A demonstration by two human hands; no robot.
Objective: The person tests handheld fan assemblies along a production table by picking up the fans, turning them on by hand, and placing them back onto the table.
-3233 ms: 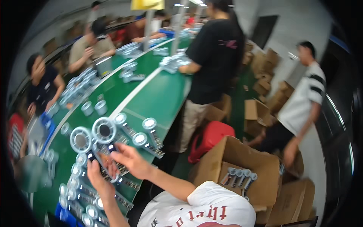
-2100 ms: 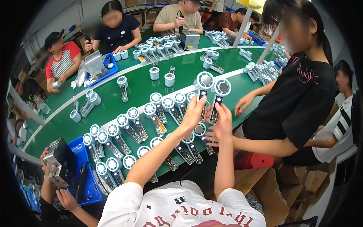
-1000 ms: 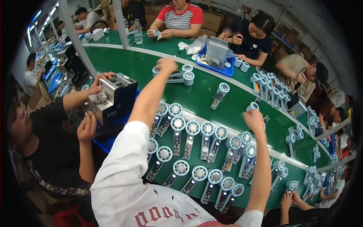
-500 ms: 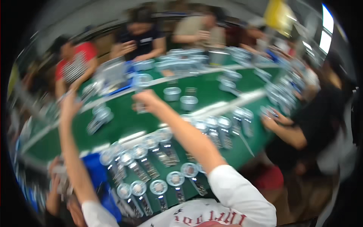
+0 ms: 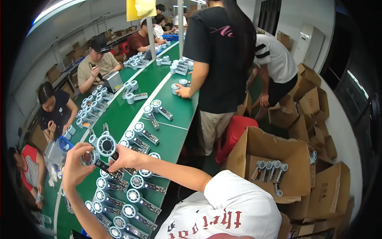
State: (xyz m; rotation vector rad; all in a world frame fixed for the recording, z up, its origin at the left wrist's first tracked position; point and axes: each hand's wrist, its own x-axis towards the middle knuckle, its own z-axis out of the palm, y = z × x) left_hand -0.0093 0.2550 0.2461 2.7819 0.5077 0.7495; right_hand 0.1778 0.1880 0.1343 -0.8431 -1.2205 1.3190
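Note:
My left hand point(image 5: 75, 165) curls its fingers and thumb around the round head of a light-blue handheld fan point(image 5: 88, 158), whose handle shows a bare circuit board. Close beside it, my right hand point(image 5: 128, 157) grips a second handheld fan point(image 5: 106, 145), its ringed head facing up and its handle partly hidden by the fingers. The two fans are held side by side above the green work table; whether they touch I cannot tell. Below my hands lie rows of similar fans point(image 5: 133, 195) with dark boards in their open handles.
A green conveyor belt point(image 5: 153, 75) runs beside the table. A co-worker in black point(image 5: 219, 59) stands at the table ahead, by a red stool point(image 5: 234, 135). On the right, an open cardboard box point(image 5: 242, 159) holds several fans. Seated people work across the belt.
My view has swung to the right, bringing boxes into sight. My hands, apart and reaching over the belt before, are now close together, each with a fan.

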